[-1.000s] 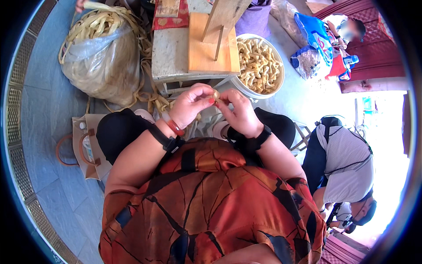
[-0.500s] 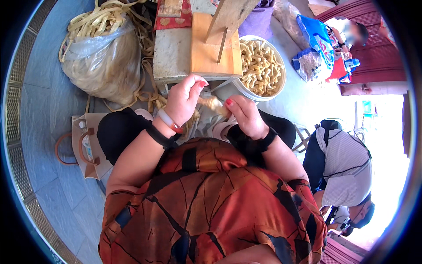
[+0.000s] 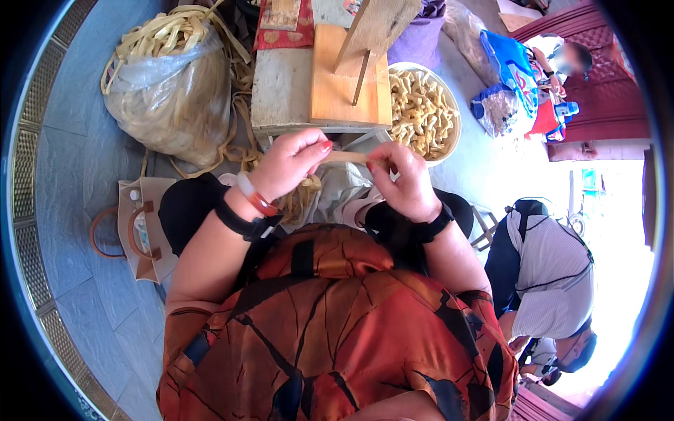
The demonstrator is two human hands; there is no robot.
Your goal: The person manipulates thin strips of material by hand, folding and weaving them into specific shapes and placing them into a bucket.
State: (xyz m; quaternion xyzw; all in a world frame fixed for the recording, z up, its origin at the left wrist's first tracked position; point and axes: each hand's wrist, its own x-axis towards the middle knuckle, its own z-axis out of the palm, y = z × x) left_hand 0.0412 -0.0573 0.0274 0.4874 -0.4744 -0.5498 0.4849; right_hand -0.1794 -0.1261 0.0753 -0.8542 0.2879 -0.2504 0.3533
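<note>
A pale tan strip (image 3: 347, 157) stretches level between my two hands, in front of a low table. My left hand (image 3: 291, 160) pinches its left end between thumb and fingers. At the other end, my right hand (image 3: 407, 184) has its fingers curled on the strip. Beyond my right hand stands a round white tub (image 3: 457, 126) heaped with knotted tan pieces (image 3: 421, 105). Under my hands, more tan strips (image 3: 307, 188) and a whitish plastic sheet (image 3: 337, 193) lie between my knees.
The low table (image 3: 281, 98) holds a wooden board (image 3: 330, 91) with an upright plank (image 3: 368, 35) and a thin rod (image 3: 361, 77). A plastic bag of strips (image 3: 175, 98) and a tote bag (image 3: 163, 263) are at left. One person (image 3: 554, 266) is at right, another (image 3: 551, 52) beyond.
The strip, bunched and blurred near my right fingers before, is now drawn out straight between my hands. My right hand has turned and shifted slightly right; the view has shifted a little.
</note>
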